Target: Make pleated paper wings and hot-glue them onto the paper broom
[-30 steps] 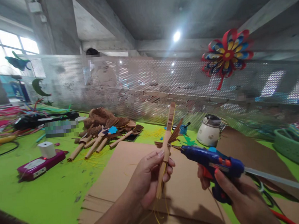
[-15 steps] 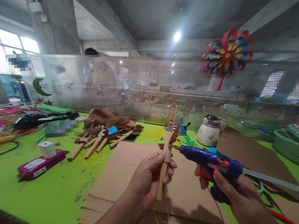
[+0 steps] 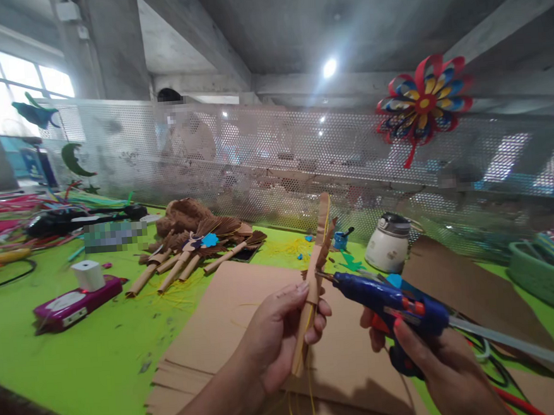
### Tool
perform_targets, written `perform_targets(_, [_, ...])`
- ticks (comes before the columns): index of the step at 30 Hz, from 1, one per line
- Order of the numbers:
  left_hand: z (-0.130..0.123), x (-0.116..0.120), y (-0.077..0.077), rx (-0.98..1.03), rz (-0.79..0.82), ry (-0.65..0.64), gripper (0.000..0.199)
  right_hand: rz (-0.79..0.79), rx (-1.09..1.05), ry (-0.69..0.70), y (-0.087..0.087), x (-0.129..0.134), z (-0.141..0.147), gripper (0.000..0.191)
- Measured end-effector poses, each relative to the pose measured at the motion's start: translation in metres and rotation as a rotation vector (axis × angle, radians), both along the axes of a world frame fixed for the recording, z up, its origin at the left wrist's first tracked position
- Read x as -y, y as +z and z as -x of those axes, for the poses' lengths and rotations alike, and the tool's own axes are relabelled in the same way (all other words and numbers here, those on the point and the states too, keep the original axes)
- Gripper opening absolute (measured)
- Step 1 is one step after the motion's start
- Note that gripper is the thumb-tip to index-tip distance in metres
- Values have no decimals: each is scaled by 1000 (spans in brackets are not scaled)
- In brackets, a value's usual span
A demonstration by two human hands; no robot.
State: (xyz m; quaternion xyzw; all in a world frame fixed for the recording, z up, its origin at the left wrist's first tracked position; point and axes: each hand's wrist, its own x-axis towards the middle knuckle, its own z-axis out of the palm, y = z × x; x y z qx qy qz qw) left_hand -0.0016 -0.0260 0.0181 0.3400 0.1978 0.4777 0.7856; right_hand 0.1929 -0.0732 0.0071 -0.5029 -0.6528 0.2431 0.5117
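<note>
Pinched in my left hand (image 3: 280, 327) is a rolled brown paper stick (image 3: 301, 342), tilted upright, with a loose paper strip rising at its top, a dark brown fringe behind it and yellow string along it. My right hand (image 3: 444, 360) grips a blue glue gun (image 3: 390, 297), a clear glue stick running out of its back. Its nozzle meets the paper stick just above my left fingers; whether glue is coming out I cannot tell. Under both hands lies a stack of brown paper sheets (image 3: 210, 338).
Similar paper sticks with fringes (image 3: 177, 271) lie at the back left. A purple power strip (image 3: 77, 303) with a white plug sits left. Behind the right hand stand a white jar (image 3: 388, 244) and a green basket (image 3: 548, 280). A perforated metal screen (image 3: 263, 151) borders the green table; beyond it is a person.
The paper stick has turned slightly in my left hand, so its fringe shows less to the side. The glue gun has hardly moved, its nozzle still at the stick.
</note>
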Motion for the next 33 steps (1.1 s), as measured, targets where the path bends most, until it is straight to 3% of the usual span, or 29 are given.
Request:
perform_targets(12, [1,-2,1,26,16,-7,16,9,59,-55,-1,2,1,39])
perform_targets(21, [1,-4,1,-3,56,5,13,-5,3,2,-3,-2,-2,38])
perform_targets(27, [0,-3,0,-2,21,-3,15,34,100,31,-8,-5,-8,39])
perform_targets(33, [0,-5,-2,17,22,-10,17,41,62,-26,-3,-2,-3,42])
